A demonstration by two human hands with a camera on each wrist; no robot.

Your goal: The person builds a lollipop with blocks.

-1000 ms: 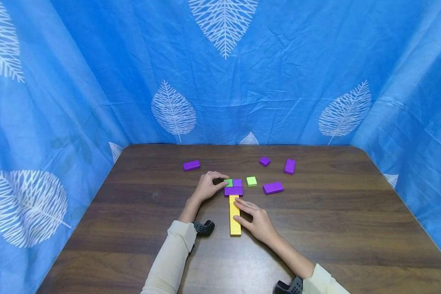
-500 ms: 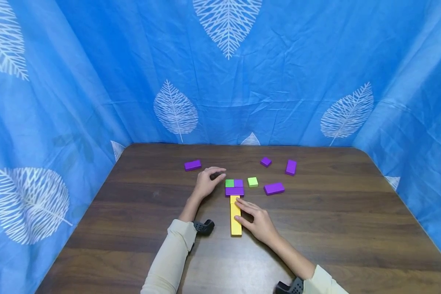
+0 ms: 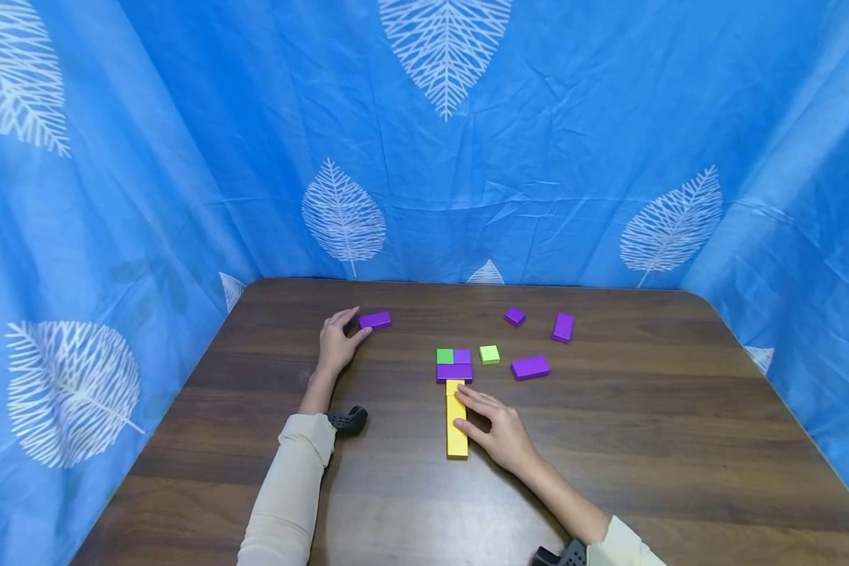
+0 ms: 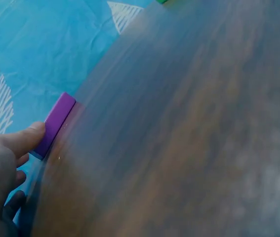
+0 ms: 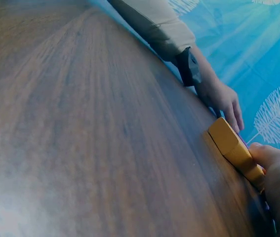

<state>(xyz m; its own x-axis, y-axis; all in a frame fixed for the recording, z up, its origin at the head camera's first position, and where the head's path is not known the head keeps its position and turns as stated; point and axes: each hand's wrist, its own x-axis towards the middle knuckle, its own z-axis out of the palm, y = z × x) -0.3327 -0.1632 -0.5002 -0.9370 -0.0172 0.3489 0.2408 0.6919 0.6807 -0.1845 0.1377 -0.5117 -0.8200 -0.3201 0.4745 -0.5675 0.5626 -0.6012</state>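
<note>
In the head view my left hand (image 3: 336, 344) is at the left end of a loose purple block (image 3: 376, 320). Its thumb touches that block in the left wrist view; the other fingers are partly hidden. My right hand (image 3: 498, 435) rests with its fingertips and thumb on a column of yellow blocks (image 3: 456, 440), a short one and a long one end to end. Above the column lies a long purple block (image 3: 454, 373). Behind it sit a small green block (image 3: 444, 356) and a small purple block (image 3: 462, 356), side by side.
A light green block (image 3: 490, 354) lies just right of the arrangement. Farther right are loose purple blocks, one long (image 3: 531, 367), one small (image 3: 514, 316) and one upright-turned (image 3: 563, 327). A blue leaf-patterned curtain (image 3: 538, 141) hangs behind the wooden table (image 3: 608, 409).
My left hand has left the green block and moved left to the loose purple block. The right hand has stayed on the yellow blocks. The head view has shifted slightly.
</note>
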